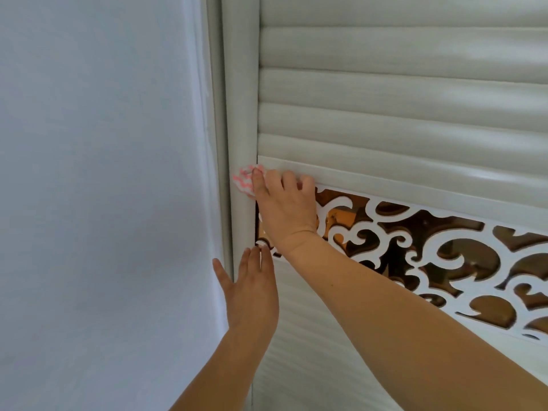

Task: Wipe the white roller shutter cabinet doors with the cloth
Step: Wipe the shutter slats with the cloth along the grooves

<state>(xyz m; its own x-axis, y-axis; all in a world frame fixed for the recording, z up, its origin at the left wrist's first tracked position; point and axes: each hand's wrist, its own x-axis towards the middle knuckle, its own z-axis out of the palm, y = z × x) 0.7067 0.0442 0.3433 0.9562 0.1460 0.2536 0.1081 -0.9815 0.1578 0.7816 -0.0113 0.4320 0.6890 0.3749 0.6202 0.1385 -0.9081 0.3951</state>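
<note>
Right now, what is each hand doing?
Left hand: open, flat against the door frame.
Right hand: holds the cloth on the door.

No readable text, label, brand or number shows anywhere here

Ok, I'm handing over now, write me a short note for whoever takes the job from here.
Right hand presses the pink and white cloth against the door frame, at the left end of the rail above the cut-out scroll panel.
Left hand lies flat with straight fingers on the frame lower down, holding nothing.
Done: cannot tell which slats are already wiped.
Left: probably the slats above, the panel and the door below.
</note>
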